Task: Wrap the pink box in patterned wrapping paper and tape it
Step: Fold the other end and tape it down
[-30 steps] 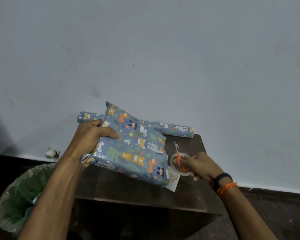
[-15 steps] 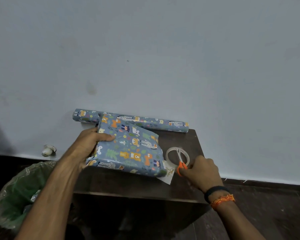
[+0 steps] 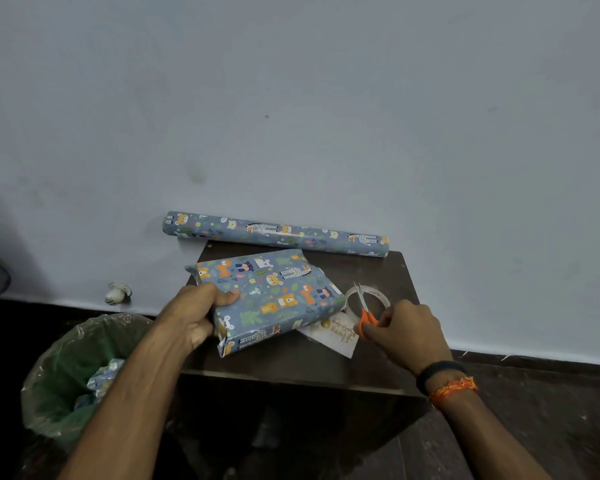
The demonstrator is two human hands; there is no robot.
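Currently, in the head view, the box (image 3: 267, 299) lies on the dark table (image 3: 326, 368), fully covered in patterned paper; no pink surface shows. Judged from this, wrapping is largely complete and the remaining work is taping the ends. The left hand (image 3: 198, 313) grips the box's left end, thumb on top. The right hand (image 3: 406, 330) pinches the orange-handled scissors (image 3: 364, 306), which lie over the tape ring (image 3: 369, 299), just right of the box and apart from it.

Dark table (image 3: 291, 365), wrapped box (image 3: 274, 292), roll (image 3: 274, 233), perhaps card (image 3: 336, 336)
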